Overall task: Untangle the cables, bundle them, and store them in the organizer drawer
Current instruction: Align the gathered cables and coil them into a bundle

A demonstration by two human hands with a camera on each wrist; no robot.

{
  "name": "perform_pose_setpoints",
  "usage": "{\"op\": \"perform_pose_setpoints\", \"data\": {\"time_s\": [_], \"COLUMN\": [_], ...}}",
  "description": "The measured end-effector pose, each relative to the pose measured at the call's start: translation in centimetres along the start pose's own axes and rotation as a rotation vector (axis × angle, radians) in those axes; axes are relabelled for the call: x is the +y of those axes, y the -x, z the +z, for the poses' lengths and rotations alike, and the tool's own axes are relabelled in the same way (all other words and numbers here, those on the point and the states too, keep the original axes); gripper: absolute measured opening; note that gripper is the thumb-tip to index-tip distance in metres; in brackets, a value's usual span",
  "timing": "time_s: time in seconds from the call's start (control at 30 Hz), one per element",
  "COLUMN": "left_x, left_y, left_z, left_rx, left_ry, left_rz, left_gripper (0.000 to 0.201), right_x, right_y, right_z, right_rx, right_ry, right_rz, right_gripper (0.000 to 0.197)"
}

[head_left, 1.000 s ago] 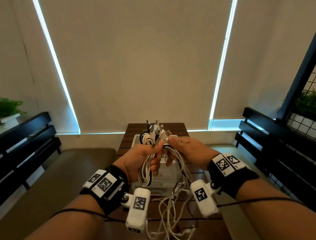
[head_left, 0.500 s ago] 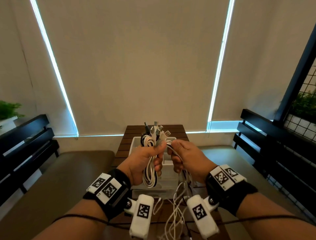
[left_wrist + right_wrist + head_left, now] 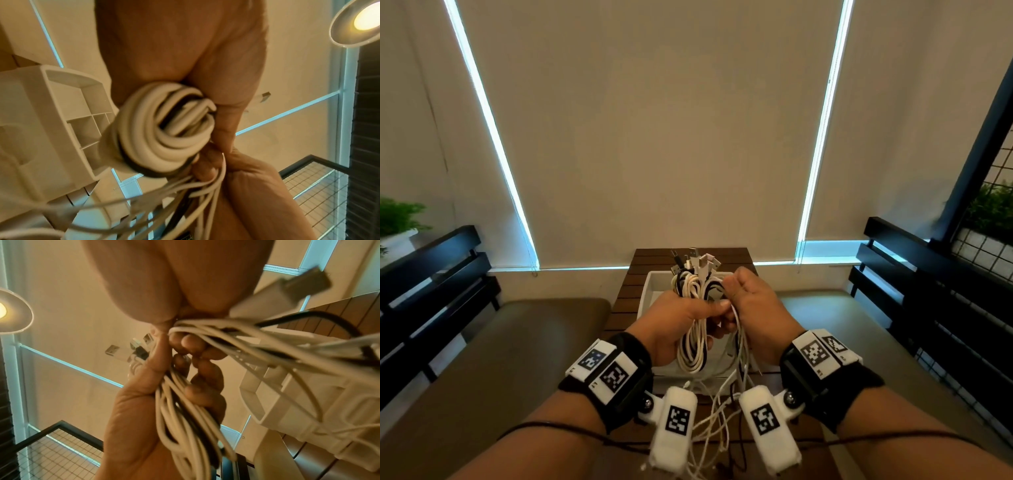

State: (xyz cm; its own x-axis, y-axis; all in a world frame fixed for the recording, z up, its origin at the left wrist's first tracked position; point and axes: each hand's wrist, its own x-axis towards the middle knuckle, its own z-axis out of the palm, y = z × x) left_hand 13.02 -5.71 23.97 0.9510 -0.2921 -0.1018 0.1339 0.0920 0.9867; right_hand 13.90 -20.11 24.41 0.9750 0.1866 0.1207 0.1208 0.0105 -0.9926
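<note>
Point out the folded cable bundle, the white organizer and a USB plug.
cable bundle (image 3: pixel 691 346), head view, on its hanging loops.
organizer (image 3: pixel 30 113), left wrist view, on its white side wall.
USB plug (image 3: pixel 306 283), right wrist view, on its metal end.

Beige roller blinds (image 3: pixel 654 130) cover the far wall, daylight leaking through the gaps. Dark slatted wood counter (image 3: pixel 625 301) centre, tan cushioned benches (image 3: pixel 510 346) either side with black slatted backrests (image 3: pixel 431 274). Potted plant (image 3: pixel 397 219) far left, wire grid panel (image 3: pixel 993 246) with greenery right. Pendant lamp (image 3: pixel 357 21) lit overhead.
</note>
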Motion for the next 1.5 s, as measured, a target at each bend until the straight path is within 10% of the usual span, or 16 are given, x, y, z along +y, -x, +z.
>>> {"op": "perform_pose_setpoints", "data": {"time_s": [1.5], "left_x": [-2.2], "left_y": [-1.0], "left_z": [1.8], "left_rx": [0.027], "left_ry": [0.123], "left_rz": [0.107], "left_gripper": [0.037], "right_x": [-0.3], "right_y": [0.0], "right_z": [-1.4], "right_rx": [0.037], "right_ry": [-0.042], "right_rz": [0.093], "right_gripper": [0.017]}}
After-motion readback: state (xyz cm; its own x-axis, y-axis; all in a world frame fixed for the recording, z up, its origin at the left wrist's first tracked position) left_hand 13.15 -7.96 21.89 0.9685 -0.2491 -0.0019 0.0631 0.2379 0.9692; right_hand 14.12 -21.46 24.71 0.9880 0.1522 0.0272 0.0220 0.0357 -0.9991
